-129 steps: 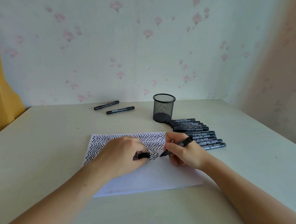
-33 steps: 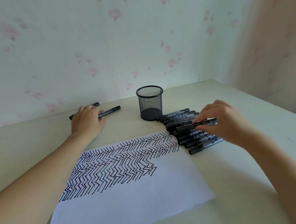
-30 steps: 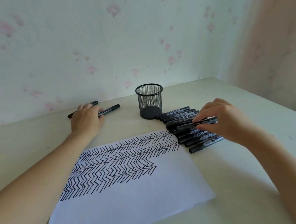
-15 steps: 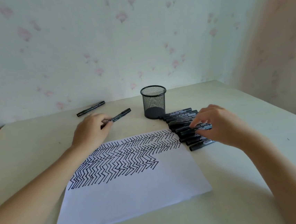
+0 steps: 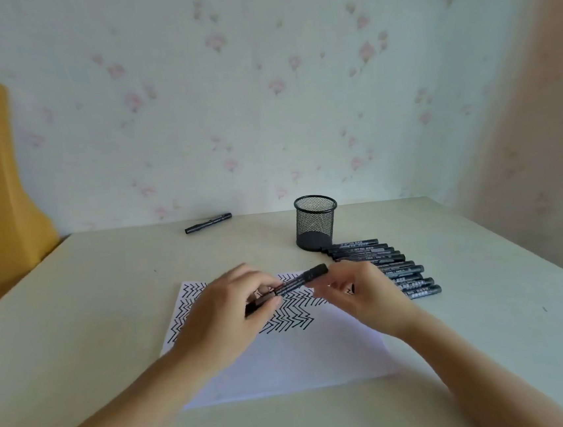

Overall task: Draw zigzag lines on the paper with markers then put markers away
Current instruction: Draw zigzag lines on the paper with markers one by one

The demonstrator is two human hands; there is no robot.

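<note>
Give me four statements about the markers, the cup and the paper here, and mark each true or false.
1. The left hand holds a marker over the paper. True.
2. The mesh cup lies tipped on its side. False: it stands upright.
3. A row of markers lies right of the paper. True.
4. Two loose markers lie near the wall. False: only one lone marker lies there.

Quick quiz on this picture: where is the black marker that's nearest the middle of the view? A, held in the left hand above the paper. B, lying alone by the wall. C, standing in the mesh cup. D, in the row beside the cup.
A: the left hand grips the marker above the paper, with the right hand at its capped end; the mesh cup holds no marker.
</note>
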